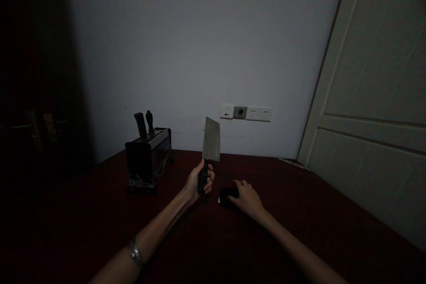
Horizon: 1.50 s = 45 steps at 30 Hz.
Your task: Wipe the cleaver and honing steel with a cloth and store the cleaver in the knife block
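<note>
My left hand [199, 182] is wrapped round the black handle of a cleaver [211, 144] and holds it upright, the broad grey blade pointing up in front of the wall. My right hand [246, 197] rests on the dark red table [316, 213], its fingers curled over a small dark object [228, 195] with a pale edge; I cannot make out what that object is. A bracelet sits on my left wrist.
A dark knife block [148, 159] with two black handles sticking out stands on the table to the left. Wall sockets [246, 112] run along the white wall behind. A pale door [376, 111] stands at the right. The left side is in deep shadow.
</note>
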Available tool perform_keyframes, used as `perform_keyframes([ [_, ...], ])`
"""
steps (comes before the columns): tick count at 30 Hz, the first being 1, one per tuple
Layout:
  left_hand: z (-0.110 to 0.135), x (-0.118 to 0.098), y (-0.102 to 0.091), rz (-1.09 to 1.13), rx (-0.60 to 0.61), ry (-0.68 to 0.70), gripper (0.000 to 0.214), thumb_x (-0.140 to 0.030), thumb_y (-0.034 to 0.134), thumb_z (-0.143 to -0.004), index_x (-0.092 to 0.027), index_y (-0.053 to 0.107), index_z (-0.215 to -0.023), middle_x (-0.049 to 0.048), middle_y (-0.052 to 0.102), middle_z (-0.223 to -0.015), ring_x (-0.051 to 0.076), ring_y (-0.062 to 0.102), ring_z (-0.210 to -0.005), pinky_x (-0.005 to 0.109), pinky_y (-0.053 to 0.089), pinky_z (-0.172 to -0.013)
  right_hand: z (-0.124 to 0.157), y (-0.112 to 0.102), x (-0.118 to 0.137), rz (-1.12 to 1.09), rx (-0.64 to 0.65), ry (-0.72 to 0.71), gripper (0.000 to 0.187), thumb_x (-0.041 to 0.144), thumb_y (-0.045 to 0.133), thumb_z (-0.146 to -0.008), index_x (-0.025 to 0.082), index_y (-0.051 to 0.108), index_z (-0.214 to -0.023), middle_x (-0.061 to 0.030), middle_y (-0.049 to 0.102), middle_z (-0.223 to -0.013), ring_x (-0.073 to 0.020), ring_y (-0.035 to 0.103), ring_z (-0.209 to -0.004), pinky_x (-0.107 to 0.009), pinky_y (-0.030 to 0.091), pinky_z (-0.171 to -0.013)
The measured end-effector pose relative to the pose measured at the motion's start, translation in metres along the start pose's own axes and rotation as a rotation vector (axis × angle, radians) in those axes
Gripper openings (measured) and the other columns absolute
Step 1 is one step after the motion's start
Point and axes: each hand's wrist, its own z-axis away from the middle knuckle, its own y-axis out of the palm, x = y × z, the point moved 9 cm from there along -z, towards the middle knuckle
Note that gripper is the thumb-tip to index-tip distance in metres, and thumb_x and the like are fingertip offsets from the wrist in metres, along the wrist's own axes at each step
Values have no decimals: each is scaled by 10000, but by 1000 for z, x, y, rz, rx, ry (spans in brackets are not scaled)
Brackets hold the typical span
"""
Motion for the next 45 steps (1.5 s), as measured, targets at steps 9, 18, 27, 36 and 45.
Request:
perform_keyframes([
  [9, 3, -6, 20, -60, 52, -194, 334, -422, 390, -866, -115, 491, -779, 175, 653, -837, 232, 650, -746, 305, 498, -578, 4, -104, 87, 51, -330, -495, 312, 162, 448, -828, 174, 505, -1135, -122, 560, -1037, -240, 517, -969, -413, 459, -782],
  [18, -5, -23, 20, -62, 17, -189, 307, -397, 550, -797, -97, 573, -736, 24, 583, -620, 99, 556, -510, 194, 425, -505, 22, -110, 168, 130, -147, -952, 420, 127, 522, -763, 148, 487, -1181, -135, 554, -1116, -250, 474, -1041, -422, 449, -821],
  [27, -6, -27, 33, -22, 11, -287, 339, -403, 526, -814, -78, 590, -741, 35, 571, -627, 85, 526, -523, 176, 386, -491, 16, -99, 181, 251, -357, -1097, 231, 104, 424, -854, 99, 580, -1025, -136, 629, -999, -231, 540, -971, -362, 481, -775],
  [36, -19, -41, 34, -44, 161, -230, 432, -501, 439, -829, -100, 573, -743, 44, 592, -659, 92, 561, -594, 197, 420, -608, -11, -138, 188, 79, -393, -1080, 216, 134, 431, -840, 110, 558, -1013, -132, 642, -896, -205, 563, -849, -356, 480, -710],
  [45, -18, -152, 43, -799, 55, 83, 426, -499, 482, -783, -115, 603, -642, 78, 614, -528, 152, 563, -430, 250, 415, -454, -68, -212, 192, -138, -477, -770, 150, 247, 594, -745, 162, 576, -866, -56, 619, -808, -196, 562, -781, -339, 421, -702],
])
